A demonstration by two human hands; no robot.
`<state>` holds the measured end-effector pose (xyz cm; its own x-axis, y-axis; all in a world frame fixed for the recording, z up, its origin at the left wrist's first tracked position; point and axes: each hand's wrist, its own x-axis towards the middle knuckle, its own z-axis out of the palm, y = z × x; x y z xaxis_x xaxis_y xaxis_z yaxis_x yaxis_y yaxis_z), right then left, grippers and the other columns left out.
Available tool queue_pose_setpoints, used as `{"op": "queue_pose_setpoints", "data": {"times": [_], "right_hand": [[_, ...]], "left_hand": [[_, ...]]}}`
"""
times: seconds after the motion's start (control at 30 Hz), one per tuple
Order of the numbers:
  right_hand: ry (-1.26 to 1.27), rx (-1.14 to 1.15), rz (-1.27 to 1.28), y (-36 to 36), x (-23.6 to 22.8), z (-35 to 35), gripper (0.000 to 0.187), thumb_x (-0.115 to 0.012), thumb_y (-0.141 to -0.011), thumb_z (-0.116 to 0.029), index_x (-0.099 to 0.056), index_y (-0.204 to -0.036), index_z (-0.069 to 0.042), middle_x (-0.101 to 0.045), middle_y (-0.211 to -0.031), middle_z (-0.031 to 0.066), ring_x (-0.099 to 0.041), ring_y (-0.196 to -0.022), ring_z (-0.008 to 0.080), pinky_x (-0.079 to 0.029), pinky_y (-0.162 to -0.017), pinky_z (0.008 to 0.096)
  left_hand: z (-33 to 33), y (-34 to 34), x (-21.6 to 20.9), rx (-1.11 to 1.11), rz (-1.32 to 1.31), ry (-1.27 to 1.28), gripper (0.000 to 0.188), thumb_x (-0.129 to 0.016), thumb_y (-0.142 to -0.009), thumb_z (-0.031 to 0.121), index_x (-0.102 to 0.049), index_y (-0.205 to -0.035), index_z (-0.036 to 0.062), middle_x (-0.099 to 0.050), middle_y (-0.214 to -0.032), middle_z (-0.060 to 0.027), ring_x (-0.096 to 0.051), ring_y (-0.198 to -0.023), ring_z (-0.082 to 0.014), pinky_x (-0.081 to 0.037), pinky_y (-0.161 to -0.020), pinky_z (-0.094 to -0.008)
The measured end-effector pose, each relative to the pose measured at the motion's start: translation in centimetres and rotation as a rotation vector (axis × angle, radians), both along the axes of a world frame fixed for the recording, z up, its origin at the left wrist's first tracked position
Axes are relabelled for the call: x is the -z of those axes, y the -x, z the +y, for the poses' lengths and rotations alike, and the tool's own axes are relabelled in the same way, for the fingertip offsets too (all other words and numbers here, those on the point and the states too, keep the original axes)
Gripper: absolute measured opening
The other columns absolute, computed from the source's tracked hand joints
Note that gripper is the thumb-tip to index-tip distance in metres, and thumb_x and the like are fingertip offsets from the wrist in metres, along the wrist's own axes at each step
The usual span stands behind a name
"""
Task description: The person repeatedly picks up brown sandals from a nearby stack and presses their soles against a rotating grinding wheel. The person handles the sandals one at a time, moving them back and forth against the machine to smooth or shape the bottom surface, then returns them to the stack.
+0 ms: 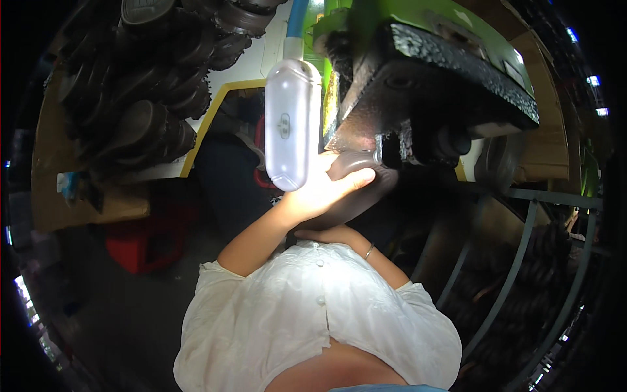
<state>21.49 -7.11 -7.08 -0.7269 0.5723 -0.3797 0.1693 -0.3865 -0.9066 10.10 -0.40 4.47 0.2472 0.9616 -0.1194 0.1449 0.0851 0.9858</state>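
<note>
A dark brown rubber shoe sole [356, 204] slants between my body and the machine. My left hand [321, 189] grips its upper part from the left, the thumb lying across the sole near its far end. Closer to my shirt, my right hand [336, 236] holds the near end, with some of its fingers hidden by the sole. The far end of the sole meets the working part [386, 149] of a green and black machine [450, 78]; shadow hides the exact contact. A bright white lamp [294, 124] hangs just above my left hand.
Several dark soles [140, 130] with ragged edges are heaped on a yellow-edged table [204, 134] at the far left. A cardboard box [59, 176] stands beside them, and a red stool [140, 245] below. To the right runs a metal rack [516, 261] with dark pieces behind its bars.
</note>
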Motion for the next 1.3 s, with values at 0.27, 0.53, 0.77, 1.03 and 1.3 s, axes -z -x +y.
{"op": "queue_pose_setpoints", "data": {"times": [0.27,0.53,0.77,1.03,1.3], "right_hand": [[-0.098,0.213,-0.100,-2.8,3.6,-2.1,0.042,-0.067,-0.074,-0.026,-0.057,-0.108,-0.002,-0.061,-0.104,0.0120,-0.055,-0.098,0.0210,-0.042,-0.087,0.0311],[-0.086,0.352,-0.256,-16.6,-0.3,-0.1,0.033,-0.073,-0.057,-0.011,-0.063,-0.084,0.005,-0.065,-0.079,0.0075,-0.060,-0.074,0.0147,-0.045,-0.070,0.0246],[-0.353,1.188,0.433,-20.8,-6.2,3.2,0.051,-0.052,-0.061,-0.013,-0.051,-0.107,0.010,-0.057,-0.104,0.0187,-0.056,-0.097,0.0273,-0.042,-0.088,0.0356],[-0.255,1.288,0.626,-16.3,-6.7,4.6,0.040,-0.044,-0.077,-0.022,-0.057,-0.098,0.009,-0.061,-0.093,0.0229,-0.060,-0.085,0.0355,-0.046,-0.083,0.0455],[-0.134,1.185,0.639,-12.0,-5.2,4.3,0.051,-0.050,-0.065,-0.016,-0.049,-0.111,0.008,-0.054,-0.109,0.0167,-0.052,-0.103,0.0284,-0.039,-0.092,0.0370]], "left_hand": [[-1.7,1.2,2.0,-0.090,-0.225,-0.007,0.023,-0.065,-0.078,0.010,-0.061,-0.098,-0.0003,-0.064,-0.089,-0.0058,-0.057,-0.081,-0.0098,-0.045,-0.073,-0.0254],[-2.8,1.9,4.7,-0.136,-0.507,0.068,0.014,-0.066,-0.078,0.008,-0.055,-0.085,0.0033,-0.050,-0.074,0.0026,-0.048,-0.067,-0.0069,-0.041,-0.059,-0.0233],[-3.0,1.3,4.5,-0.067,-0.451,0.091,0.012,-0.064,-0.078,0.005,-0.053,-0.081,0.0048,-0.046,-0.066,0.0044,-0.044,-0.059,-0.0061,-0.038,-0.054,-0.0228],[-4.0,4.5,4.4,-0.178,-0.570,0.124,0.016,-0.062,-0.078,0.005,-0.058,-0.091,-0.0022,-0.059,-0.077,-0.0006,-0.052,-0.069,-0.0054,-0.041,-0.062,-0.0217],[-4.5,8.1,5.8,-0.295,-0.552,0.054,0.030,-0.062,-0.077,0.011,-0.055,-0.100,-0.0069,-0.061,-0.092,-0.0075,-0.056,-0.083,-0.0114,-0.043,-0.077,-0.0250]]}}
